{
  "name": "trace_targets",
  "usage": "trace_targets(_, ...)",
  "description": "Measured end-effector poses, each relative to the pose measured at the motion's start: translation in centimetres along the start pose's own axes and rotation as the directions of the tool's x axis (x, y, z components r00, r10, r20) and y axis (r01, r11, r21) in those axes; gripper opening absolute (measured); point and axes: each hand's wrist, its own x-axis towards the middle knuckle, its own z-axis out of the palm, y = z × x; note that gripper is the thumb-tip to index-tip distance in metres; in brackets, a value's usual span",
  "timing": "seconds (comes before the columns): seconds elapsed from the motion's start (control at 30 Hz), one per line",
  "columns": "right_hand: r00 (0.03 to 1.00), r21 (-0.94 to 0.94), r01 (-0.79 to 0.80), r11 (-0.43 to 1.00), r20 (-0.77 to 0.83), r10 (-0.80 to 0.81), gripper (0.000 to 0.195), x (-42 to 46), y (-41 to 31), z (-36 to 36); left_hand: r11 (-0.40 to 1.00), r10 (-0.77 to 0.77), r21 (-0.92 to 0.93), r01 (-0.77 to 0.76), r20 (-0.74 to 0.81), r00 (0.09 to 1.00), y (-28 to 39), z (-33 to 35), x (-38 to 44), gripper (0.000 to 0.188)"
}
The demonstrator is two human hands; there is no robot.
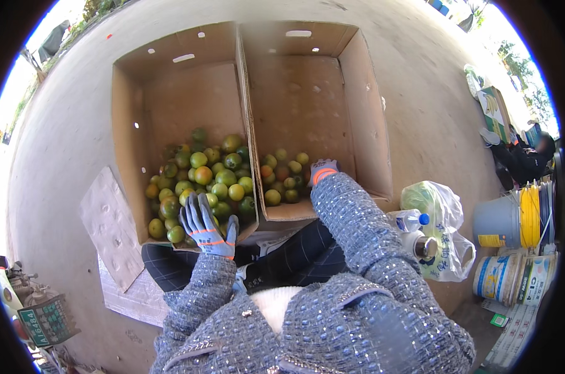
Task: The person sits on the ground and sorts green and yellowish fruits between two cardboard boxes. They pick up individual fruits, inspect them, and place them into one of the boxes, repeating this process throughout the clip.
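Two open cardboard boxes stand side by side before me. The left box (128,117) holds many green and partly orange tomatoes (226,177); the right box (369,117) has a smaller group of tomatoes (272,197) near its front left. My left hand (210,226), in a grey and white glove with orange bands, lies with fingers spread over the front of the left pile. My right hand (323,171), gloved alike, reaches down inside the right box beside its tomatoes. Its fingertips are hidden, so whether it holds one is unclear.
Cardboard sheets (111,224) lie at the left. To the right are a plastic bottle (406,220), a lidded container (425,247), a plastic bag with something green inside (434,205) and several buckets (497,224). Farther right, a person in dark clothes (520,156) sits near a green and white box (493,112).
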Motion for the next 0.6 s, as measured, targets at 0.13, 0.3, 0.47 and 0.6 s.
trace_targets(0.13,0.999,-0.124,0.025,0.992,-0.028,-0.029,0.041,2.6,-1.3,2.1,1.000,0.015,0.009,-0.015,-0.018,1.000,-0.2,0.0,0.1,0.086)
trace_targets(0.3,1.000,0.069,-0.012,0.998,-0.005,0.012,0.050,-0.1,-0.8,-0.8,1.000,-0.023,-0.004,0.023,0.008,1.000,-0.2,-0.6,0.0,0.080)
trace_targets(0.47,0.884,0.820,0.072,0.568,-0.316,0.344,0.065,-4.3,0.5,-1.7,0.997,0.012,-0.076,-0.011,0.007,1.000,-0.1,0.1,0.1,0.077)
trace_targets(0.6,0.805,0.726,0.594,-0.347,-0.530,0.267,0.036,-13.8,-7.5,-6.7,0.999,-0.011,-0.048,0.013,0.038,0.999,-0.5,0.2,-0.3,0.078)
